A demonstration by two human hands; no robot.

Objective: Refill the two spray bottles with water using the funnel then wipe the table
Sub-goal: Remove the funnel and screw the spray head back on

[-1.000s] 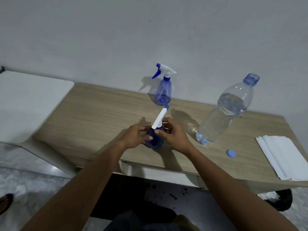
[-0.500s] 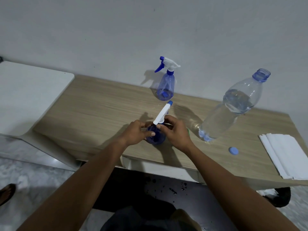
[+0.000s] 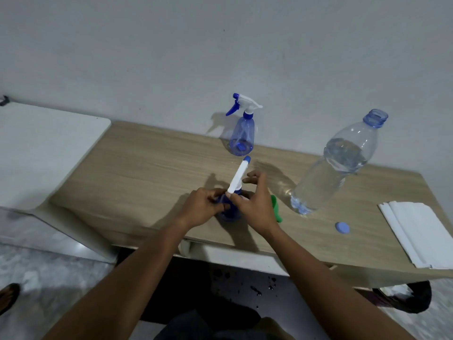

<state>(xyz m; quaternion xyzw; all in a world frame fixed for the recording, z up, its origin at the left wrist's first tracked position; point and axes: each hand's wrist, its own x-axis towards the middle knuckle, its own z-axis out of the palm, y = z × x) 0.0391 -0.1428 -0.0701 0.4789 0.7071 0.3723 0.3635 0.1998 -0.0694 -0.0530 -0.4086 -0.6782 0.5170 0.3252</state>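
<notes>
Gripping the near spray bottle (image 3: pixel 229 213) in curled left hand (image 3: pixel 202 208), pinching its trigger head (image 3: pixel 238 176) with right hand (image 3: pixel 257 207). Risking toppling or cross-threading by twisting crookedly.

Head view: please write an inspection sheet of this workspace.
Surface: wooden table against the wall.
Job's things: near spray bottle, held; far spray bottle upright; water bottle open, partly full; green funnel half hidden behind the right hand; white cloths at right.
Clutter: loose blue cap.
Grippers: left hand grips the near spray bottle; right hand at its spray head, grip unclear.
Cables: nothing seen.
Surroundings: white table at left; dark spots on floor.
</notes>
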